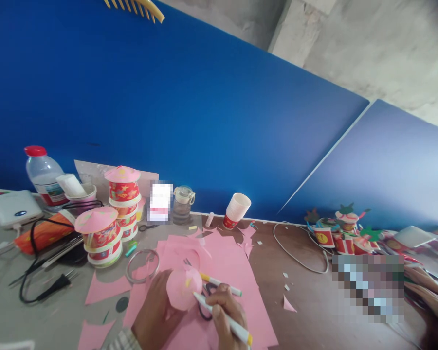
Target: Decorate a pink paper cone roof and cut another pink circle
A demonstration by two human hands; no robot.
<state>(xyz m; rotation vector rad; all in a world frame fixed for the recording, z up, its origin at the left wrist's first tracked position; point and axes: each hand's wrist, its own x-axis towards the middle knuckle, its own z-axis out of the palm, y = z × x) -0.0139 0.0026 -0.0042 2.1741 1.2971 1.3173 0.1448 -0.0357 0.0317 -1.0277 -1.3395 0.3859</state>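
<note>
My left hand [154,311] grips a round pink paper piece [178,295] with yellow marks near its middle. In my right hand [226,313] is a white marker pen [237,329] with a yellow end, its tip at the right side of the pink piece. Behind that hand lie a second marker [222,285] and scissors [204,313], partly covered. Large pink paper sheets [241,287] spread beneath both hands. A metal ring [127,273] rests on the paper's left edge.
To the left stand red paper-cup towers with pink roofs [97,221], a bottle [45,170] and a black plug [60,284]. A glass jar [183,206] and stacked cups [237,210] line the blue partition [211,121]. At right, another person's hands [430,289] appear beside decorated cups [345,243].
</note>
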